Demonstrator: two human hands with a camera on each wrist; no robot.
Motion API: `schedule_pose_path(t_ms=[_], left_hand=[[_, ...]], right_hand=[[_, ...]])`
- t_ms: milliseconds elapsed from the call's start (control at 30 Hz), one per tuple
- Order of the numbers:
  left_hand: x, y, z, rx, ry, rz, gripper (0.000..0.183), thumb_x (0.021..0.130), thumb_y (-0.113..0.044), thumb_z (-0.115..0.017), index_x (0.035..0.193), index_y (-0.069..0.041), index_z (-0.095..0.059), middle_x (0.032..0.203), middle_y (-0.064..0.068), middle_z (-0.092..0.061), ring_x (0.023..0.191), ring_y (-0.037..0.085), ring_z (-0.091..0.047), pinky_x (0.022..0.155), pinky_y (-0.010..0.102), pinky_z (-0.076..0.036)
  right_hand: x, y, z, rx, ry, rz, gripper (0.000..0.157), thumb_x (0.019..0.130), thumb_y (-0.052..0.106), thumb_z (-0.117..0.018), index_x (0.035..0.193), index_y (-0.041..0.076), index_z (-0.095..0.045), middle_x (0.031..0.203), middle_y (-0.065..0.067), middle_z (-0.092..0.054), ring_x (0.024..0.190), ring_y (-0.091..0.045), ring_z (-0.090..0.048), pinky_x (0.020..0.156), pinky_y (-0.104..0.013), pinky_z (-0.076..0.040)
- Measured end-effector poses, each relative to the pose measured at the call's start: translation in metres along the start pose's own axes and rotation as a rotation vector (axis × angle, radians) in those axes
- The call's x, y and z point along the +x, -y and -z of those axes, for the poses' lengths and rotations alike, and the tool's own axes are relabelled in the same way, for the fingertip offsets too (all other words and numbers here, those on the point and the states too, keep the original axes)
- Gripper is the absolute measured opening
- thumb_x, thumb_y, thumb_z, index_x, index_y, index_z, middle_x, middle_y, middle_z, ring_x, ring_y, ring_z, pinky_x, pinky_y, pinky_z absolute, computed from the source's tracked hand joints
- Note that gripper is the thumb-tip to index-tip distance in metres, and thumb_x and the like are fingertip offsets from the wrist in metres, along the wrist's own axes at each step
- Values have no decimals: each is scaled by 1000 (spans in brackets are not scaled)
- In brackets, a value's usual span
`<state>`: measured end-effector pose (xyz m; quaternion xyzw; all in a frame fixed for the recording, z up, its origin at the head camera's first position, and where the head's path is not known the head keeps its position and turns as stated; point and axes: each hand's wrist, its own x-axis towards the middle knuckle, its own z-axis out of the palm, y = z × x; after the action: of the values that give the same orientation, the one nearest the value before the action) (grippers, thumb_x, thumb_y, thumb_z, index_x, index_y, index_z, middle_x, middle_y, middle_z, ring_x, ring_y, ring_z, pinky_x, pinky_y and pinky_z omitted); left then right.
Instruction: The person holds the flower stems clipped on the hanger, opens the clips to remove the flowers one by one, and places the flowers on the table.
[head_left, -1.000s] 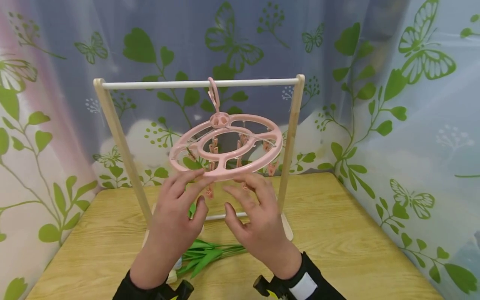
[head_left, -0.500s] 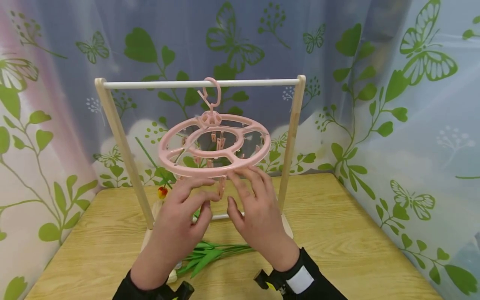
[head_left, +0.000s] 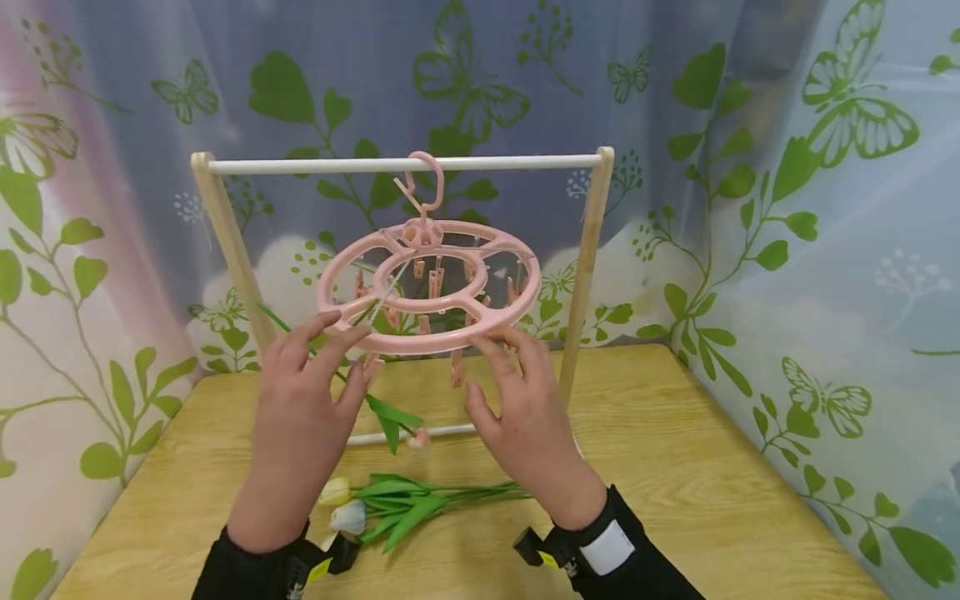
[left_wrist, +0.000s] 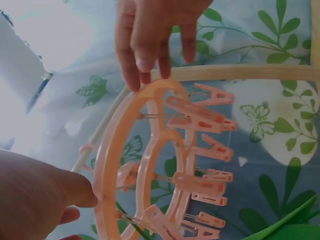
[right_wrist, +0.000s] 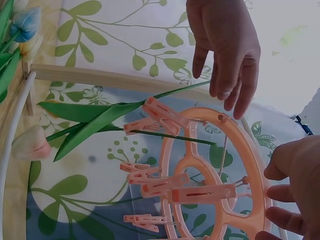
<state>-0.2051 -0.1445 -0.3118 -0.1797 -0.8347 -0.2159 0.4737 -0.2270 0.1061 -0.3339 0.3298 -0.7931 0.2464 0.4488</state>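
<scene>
A pink round clothespin hanger (head_left: 431,343) hangs by its hook from a white rod. Pink clothespins (head_left: 436,283) dangle below its rings. My left hand (head_left: 303,408) touches the front left of the outer rim with loosely bent fingers. At the front right, the fingertips of my right hand (head_left: 528,417) rest against the rim, thumb apart. Below the left side a pale pink tulip (head_left: 418,438) hangs head down, its leaves slanting beside my left hand. In the right wrist view this tulip (right_wrist: 32,143) shows near several clothespins (right_wrist: 165,116).
The white rod (head_left: 315,167) spans a wooden stand (head_left: 587,250) on the wood-grain table (head_left: 690,467). In front lie tulips with green leaves (head_left: 405,504), with a yellow bloom (head_left: 335,491) and a pale blue bloom (head_left: 348,517). Leaf-patterned curtains (head_left: 750,208) surround the table.
The hanger has turned on its hook, and its hook and disc have shifted left. My left hand has moved left along the rim. The pink tulip has come into view; a red-yellow bloom is now hidden.
</scene>
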Motion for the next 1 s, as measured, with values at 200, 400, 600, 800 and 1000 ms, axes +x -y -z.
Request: schedule_pose_path(t_ms=[200, 400, 600, 800, 1000], left_hand=[[-3, -5, -7, -9, 31, -40, 41, 85, 3, -85, 125, -5, -74, 132, 16, -70, 118, 42, -60, 104, 54, -45], [-12, -15, -17, -11, 71, -69, 39, 88, 0, -83, 125, -8, -74, 124, 13, -72, 117, 37, -61, 103, 49, -48], [-12, -20, -22, -45, 58, -106, 39, 88, -6, -86, 125, -9, -74, 123, 11, -72, 116, 35, -61, 104, 48, -47], [-12, -26, -19, -96, 73, -128, 34, 90, -2, -81, 123, -9, -75, 125, 11, -70, 118, 35, -61, 103, 48, -48], [-13, -29, -11, -195, 4, -143, 28, 95, -1, -72, 122, -7, -74, 127, 14, -66, 119, 35, -59, 103, 45, -47]], right_hand=[[4, -1, 1, -14, -34, 23, 39, 95, 12, -75, 131, 1, -66, 136, -20, -52, 120, -38, -50, 103, -52, -42], [6, 2, 10, -97, -57, 60, 37, 90, 9, -77, 126, 3, -68, 137, -22, -52, 125, -42, -47, 108, -59, -38], [27, 6, 14, -188, 20, 190, 36, 90, 11, -82, 125, 11, -75, 131, -15, -64, 128, -39, -56, 112, -54, -43], [36, 0, 13, -200, 59, 276, 19, 96, 9, -78, 115, 14, -80, 109, -7, -73, 108, -30, -65, 99, -43, -54], [30, -14, 16, -130, 50, 252, 19, 95, 10, -79, 114, 11, -79, 112, -10, -73, 110, -31, -68, 98, -39, -56]])
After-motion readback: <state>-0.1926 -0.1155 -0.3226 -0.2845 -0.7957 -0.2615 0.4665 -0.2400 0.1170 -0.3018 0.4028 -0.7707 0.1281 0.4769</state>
